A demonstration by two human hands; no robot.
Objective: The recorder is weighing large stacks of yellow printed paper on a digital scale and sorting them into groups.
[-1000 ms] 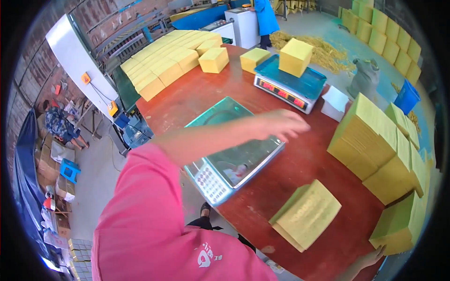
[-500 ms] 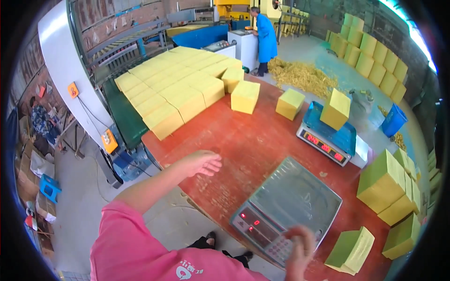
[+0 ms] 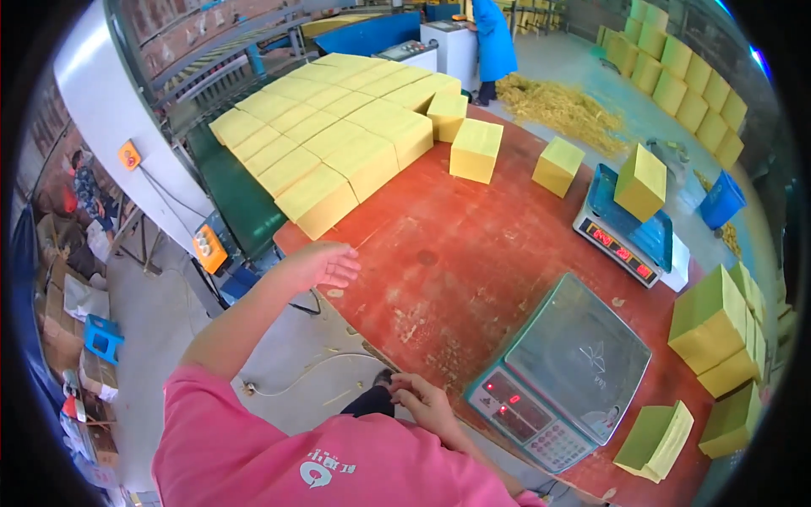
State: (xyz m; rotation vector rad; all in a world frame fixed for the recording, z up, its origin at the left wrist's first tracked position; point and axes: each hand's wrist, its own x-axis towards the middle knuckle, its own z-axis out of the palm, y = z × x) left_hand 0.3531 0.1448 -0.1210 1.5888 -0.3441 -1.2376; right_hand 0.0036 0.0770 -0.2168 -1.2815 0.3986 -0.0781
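My left hand (image 3: 336, 264) hovers over the near left edge of the red table (image 3: 422, 253), its fingers stretched out and holding nothing. My right hand (image 3: 427, 406) is in front of my body, just off the table edge. Its fingers bend loosely, with nothing seen in them. To its right lies a flat weighing scale (image 3: 579, 351) with a bare pan and lit red digits. Farther back, a second scale (image 3: 617, 249) with a blue tray bears one yellow paper stack (image 3: 640, 183). Two loose yellow stacks, one at the middle (image 3: 476, 152) and another (image 3: 557, 166), stand at the table's far side.
Many yellow stacks (image 3: 338, 135) form a block at the far left, beside a white machine post (image 3: 118, 127). More stacks (image 3: 714, 325) are piled at the right edge. A person in a blue coat (image 3: 494, 42) stands beyond, near yellow scraps (image 3: 557, 110) and a blue bin (image 3: 721, 201).
My right hand has drawn back left from the near scale's keypad to in front of my body. My left hand has moved left and slightly up in view. The view has shifted.
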